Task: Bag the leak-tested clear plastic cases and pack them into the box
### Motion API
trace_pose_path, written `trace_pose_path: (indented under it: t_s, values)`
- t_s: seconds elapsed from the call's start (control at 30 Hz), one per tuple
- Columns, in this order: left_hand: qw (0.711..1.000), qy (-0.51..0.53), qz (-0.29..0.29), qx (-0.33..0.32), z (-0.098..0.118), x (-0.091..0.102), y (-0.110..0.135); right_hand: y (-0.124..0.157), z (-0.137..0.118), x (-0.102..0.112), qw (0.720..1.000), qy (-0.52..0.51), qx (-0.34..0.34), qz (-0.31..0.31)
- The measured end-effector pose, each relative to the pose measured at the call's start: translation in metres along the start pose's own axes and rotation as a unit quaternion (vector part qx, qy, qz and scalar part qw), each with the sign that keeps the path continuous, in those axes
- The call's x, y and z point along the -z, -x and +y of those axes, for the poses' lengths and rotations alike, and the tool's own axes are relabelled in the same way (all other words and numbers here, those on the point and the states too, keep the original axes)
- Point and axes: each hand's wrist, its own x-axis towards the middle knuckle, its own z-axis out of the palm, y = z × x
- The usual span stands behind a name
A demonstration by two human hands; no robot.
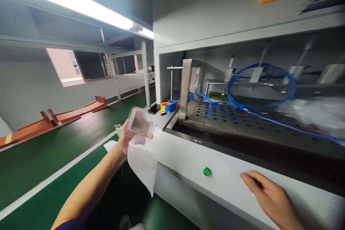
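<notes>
My left hand (124, 137) is closed around a clear plastic box (138, 124) and holds it up beside the machine's front corner. A white cloth or tissue (144, 163) hangs down from the same hand, below the box. At the lower right, my right hand (272, 196) hovers by the white front panel (226, 172), to the right of a green button (207, 171). Its thumb and forefinger come close together at the tips, and I see nothing between them. The other fingers of that hand are mostly hidden.
A coiled blue hose (262, 106) lies on the perforated metal plate (198, 109), near clear plastic bagging (320, 115). Colored tape rolls (169, 106) and a black phone (154, 109) rest at the machine's corner. Orange trays (81, 110) sit on the green conveyor (67, 143).
</notes>
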Motion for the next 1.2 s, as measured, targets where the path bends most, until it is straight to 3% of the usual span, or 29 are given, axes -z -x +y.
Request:
trace_pose_path:
  t_s: [0.03, 0.13, 0.3, 0.43, 0.53, 0.8, 0.9, 0.97, 1.07, 1.13, 1.2]
  values:
    - [0.999, 0.001, -0.028, 0.026, -0.018, -0.028, -0.011, 0.002, -0.001, 0.014, 0.999, -0.027, 0.013, -0.026]
    - [0.99, -0.016, -0.103, 0.095, -0.073, -0.099, -0.045, 0.009, -0.016, 0.064, 0.995, -0.019, 0.096, -0.016]
    - [0.946, -0.078, -0.198, 0.246, -0.166, -0.197, -0.093, 0.037, -0.043, 0.159, 0.976, 0.036, 0.209, -0.04]
    - [0.906, -0.121, -0.221, 0.339, -0.235, -0.268, -0.117, 0.074, -0.03, 0.215, 0.954, 0.13, 0.261, -0.073]
    - [0.873, -0.142, -0.249, 0.394, -0.275, -0.31, -0.13, 0.103, -0.009, 0.248, 0.941, 0.166, 0.284, -0.083]
    - [0.79, -0.161, -0.319, 0.498, -0.351, -0.373, -0.189, 0.161, 0.028, 0.309, 0.943, 0.238, 0.231, -0.01]
    - [0.784, -0.151, -0.349, 0.491, -0.372, -0.393, -0.216, 0.172, 0.039, 0.331, 0.942, 0.278, 0.18, 0.047]
    - [0.801, -0.187, -0.366, 0.435, -0.376, -0.405, -0.233, 0.176, 0.046, 0.348, 0.938, 0.306, 0.136, 0.087]
    - [0.833, -0.322, -0.358, 0.272, -0.365, -0.418, -0.262, 0.179, 0.059, 0.377, 0.924, 0.347, 0.1, 0.129]
    - [0.836, -0.374, -0.357, 0.185, -0.353, -0.423, -0.286, 0.176, 0.07, 0.395, 0.911, 0.373, 0.097, 0.144]
    - [0.84, -0.379, -0.358, 0.147, -0.342, -0.428, -0.312, 0.17, 0.082, 0.41, 0.9, 0.394, 0.109, 0.151]
